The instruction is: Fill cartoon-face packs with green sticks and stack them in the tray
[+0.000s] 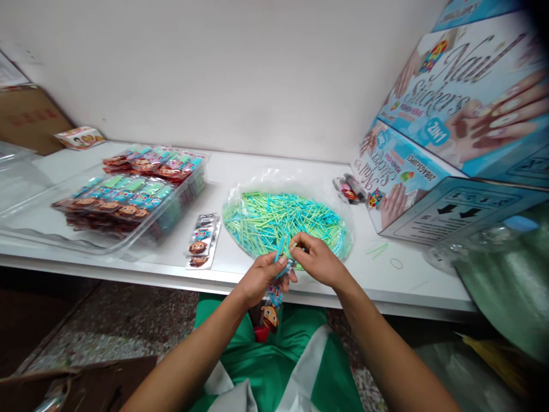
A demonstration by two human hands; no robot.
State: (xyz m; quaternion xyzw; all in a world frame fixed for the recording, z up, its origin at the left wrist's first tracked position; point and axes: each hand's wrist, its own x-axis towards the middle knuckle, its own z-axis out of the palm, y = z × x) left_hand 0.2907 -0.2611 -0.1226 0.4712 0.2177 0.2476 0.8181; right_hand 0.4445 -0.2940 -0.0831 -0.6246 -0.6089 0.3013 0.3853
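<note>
In the head view, a shallow round tub lined with clear plastic [274, 177] sits on a white table [300, 286], filled with thin green and blue sticks [283, 214]. At the tub's near edge, partly hiding it, are the person's two hands. The left hand [262, 276] is closed around a printed packet [271, 315], which hangs below the tub's near side, cartoon face showing; the left thumb also presses on a blue stick [279, 250] there. The right hand [318, 258] pinches what looks like a thin green stick [293, 246] beside the packet's top.

Just left of the tub lies a small stack of similar packets [201, 237]. Farther left, a clear plastic tray [34, 214] holds rows of filled packets [122, 197], and beyond it are a small orange-and-white box [80, 138] and a brown carton [32, 117].

To the right of the tub, dark packets [349, 189] lie against two stacked Nail Stickers boxes [467, 97], which block that side. Nearer, also right of the tub, are loose green sticks [378, 250], a small ring [396, 264] and a clear bottle [465, 243] with a blue cap [521, 223].
</note>
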